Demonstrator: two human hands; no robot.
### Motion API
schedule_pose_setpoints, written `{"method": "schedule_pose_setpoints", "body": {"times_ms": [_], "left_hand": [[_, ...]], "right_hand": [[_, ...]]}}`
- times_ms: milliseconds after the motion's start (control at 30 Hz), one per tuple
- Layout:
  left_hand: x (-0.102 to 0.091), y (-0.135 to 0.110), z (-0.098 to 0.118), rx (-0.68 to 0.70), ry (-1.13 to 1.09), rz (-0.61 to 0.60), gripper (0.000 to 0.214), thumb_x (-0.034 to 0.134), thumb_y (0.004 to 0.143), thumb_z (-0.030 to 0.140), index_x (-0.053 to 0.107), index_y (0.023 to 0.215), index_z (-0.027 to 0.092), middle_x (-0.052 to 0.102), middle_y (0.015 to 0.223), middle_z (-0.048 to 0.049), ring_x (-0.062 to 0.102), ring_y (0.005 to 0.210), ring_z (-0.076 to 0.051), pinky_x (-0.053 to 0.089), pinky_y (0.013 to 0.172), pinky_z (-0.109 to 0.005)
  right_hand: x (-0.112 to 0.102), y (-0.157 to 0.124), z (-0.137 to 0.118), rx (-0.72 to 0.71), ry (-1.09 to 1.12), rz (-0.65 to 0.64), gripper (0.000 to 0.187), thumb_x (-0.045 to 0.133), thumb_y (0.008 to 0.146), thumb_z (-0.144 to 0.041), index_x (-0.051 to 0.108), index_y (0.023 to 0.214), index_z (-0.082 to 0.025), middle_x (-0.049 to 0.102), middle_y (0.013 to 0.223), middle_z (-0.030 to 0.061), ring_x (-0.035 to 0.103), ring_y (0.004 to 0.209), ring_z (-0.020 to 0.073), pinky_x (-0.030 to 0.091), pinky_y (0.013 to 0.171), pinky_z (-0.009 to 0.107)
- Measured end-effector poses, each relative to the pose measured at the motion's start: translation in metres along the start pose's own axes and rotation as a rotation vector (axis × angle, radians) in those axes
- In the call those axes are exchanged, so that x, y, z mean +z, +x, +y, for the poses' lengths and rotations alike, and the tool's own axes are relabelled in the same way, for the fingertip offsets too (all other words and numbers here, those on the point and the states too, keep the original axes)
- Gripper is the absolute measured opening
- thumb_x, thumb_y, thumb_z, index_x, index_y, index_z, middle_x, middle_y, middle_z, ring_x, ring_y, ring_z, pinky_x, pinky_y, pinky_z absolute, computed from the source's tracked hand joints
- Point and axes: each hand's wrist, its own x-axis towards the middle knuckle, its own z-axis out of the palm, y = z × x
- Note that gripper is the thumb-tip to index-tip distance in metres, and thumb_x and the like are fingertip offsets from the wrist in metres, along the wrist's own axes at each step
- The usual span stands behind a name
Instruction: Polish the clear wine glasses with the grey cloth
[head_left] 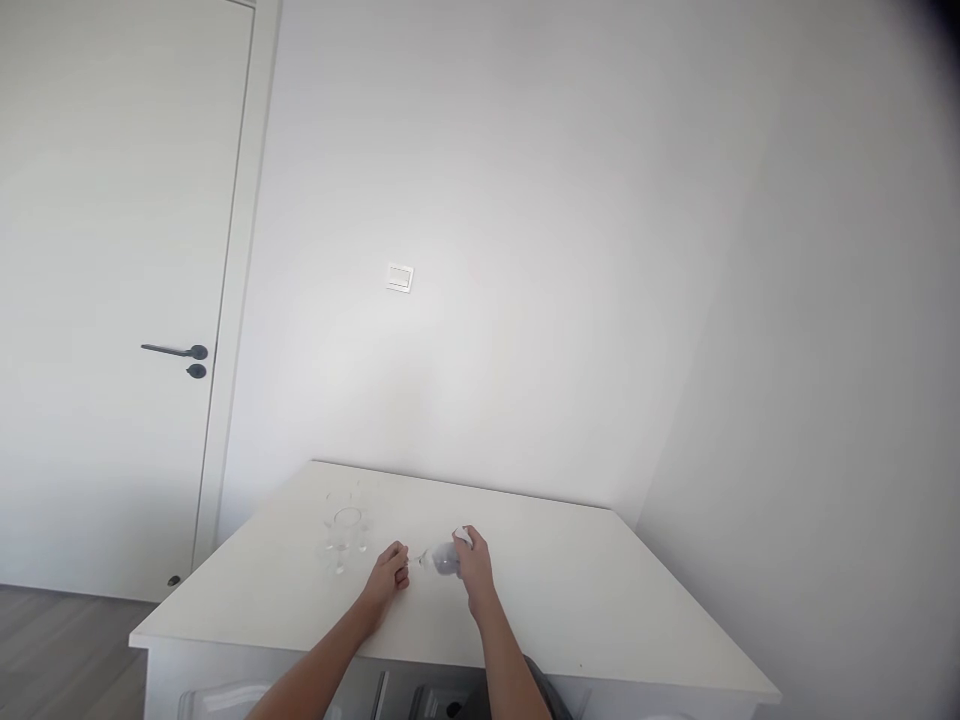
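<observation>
Tipped on its side above the white tabletop, a clear wine glass (424, 559) lies between my two hands. My left hand (388, 572) is closed around its foot end, with the stem pointing right. At the bowl end, my right hand (474, 568) is closed on a pale grey-white cloth (445, 559), which appears to fill the bowl. A white bit of it shows above the fingers. Left of my left hand stand several clear glasses (347, 517), faint against the white surface; their exact shapes are hard to make out.
The white tabletop (585, 600) belongs to a cabinet with panelled fronts and meets a plain wall (525, 300) at the back. A light switch (400, 278) is on that wall. To the left is a white door (105, 300) with a dark handle (176, 350).
</observation>
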Motion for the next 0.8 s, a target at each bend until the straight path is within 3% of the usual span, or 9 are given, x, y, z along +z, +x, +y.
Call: {"method": "schedule_pose_setpoints", "body": {"times_ms": [100,200,333,400,500,567,700,800], "left_hand": [[0.003,-0.004,0.003,0.007,0.027,0.002,0.063,0.078,0.071,0.067,0.032,0.073,0.024,0.021,0.065,0.0106,0.022,0.056,-0.008,0.022,0.054,-0.023],[0.003,-0.005,0.004,0.006,0.053,-0.002,0.061,0.078,0.072,0.064,0.032,0.074,0.024,0.020,0.065,0.0108,0.022,0.056,-0.008,0.021,0.054,-0.022],[0.001,-0.002,0.003,0.023,0.050,-0.008,0.057,0.075,0.075,0.062,0.032,0.075,0.024,0.022,0.066,0.0103,0.022,0.055,-0.008,0.020,0.053,-0.023],[0.000,-0.001,0.002,0.030,0.052,-0.021,0.056,0.074,0.077,0.062,0.032,0.074,0.024,0.022,0.067,0.0101,0.021,0.055,-0.008,0.019,0.053,-0.023],[-0.001,0.001,-0.003,0.030,0.080,-0.053,0.054,0.072,0.080,0.061,0.034,0.075,0.024,0.022,0.066,0.0098,0.022,0.055,-0.008,0.019,0.053,-0.023],[-0.003,0.003,-0.007,0.031,0.101,-0.080,0.053,0.070,0.082,0.062,0.035,0.075,0.024,0.023,0.066,0.0095,0.023,0.056,-0.009,0.020,0.054,-0.023],[-0.006,0.007,-0.012,0.025,0.144,-0.103,0.053,0.069,0.083,0.064,0.035,0.075,0.024,0.024,0.066,0.0094,0.023,0.057,-0.009,0.020,0.054,-0.023],[-0.006,0.007,-0.012,0.034,0.173,-0.103,0.053,0.071,0.082,0.061,0.033,0.077,0.025,0.023,0.066,0.0099,0.022,0.057,-0.009,0.020,0.054,-0.023]], "right_hand": [[-0.002,0.001,0.004,0.017,0.049,-0.011,0.040,0.064,0.080,-0.053,0.065,0.105,-0.022,0.062,0.092,0.0050,0.054,0.079,0.0191,0.041,0.066,0.028],[-0.003,0.001,0.006,0.070,0.095,-0.127,0.046,0.064,0.079,-0.053,0.064,0.115,-0.024,0.063,0.096,0.0045,0.055,0.078,0.0180,0.039,0.065,0.027],[-0.004,0.001,0.005,0.080,0.115,-0.275,0.051,0.074,0.068,-0.044,0.064,0.115,-0.024,0.061,0.086,0.0006,0.052,0.072,0.0154,0.034,0.062,0.025],[-0.004,0.002,0.005,0.095,0.095,-0.291,0.047,0.075,0.067,-0.043,0.065,0.109,-0.024,0.060,0.085,0.0003,0.051,0.070,0.0147,0.032,0.061,0.025],[-0.001,0.002,0.007,0.109,0.055,-0.126,0.045,0.074,0.072,-0.052,0.065,0.104,-0.022,0.063,0.094,0.0059,0.056,0.079,0.0183,0.037,0.065,0.027],[0.002,0.003,0.008,0.031,-0.002,-0.013,0.040,0.071,0.076,-0.055,0.064,0.097,-0.021,0.063,0.095,0.0073,0.056,0.083,0.0203,0.040,0.069,0.029],[0.011,0.005,0.011,-0.157,-0.165,0.064,0.029,0.065,0.079,-0.051,0.057,0.077,-0.024,0.052,0.070,-0.0008,0.048,0.071,0.0185,0.038,0.066,0.030],[0.012,0.004,0.012,-0.081,-0.081,0.100,0.035,0.062,0.080,-0.058,0.062,0.090,-0.025,0.057,0.075,0.0012,0.054,0.074,0.0210,0.041,0.067,0.031]]}}
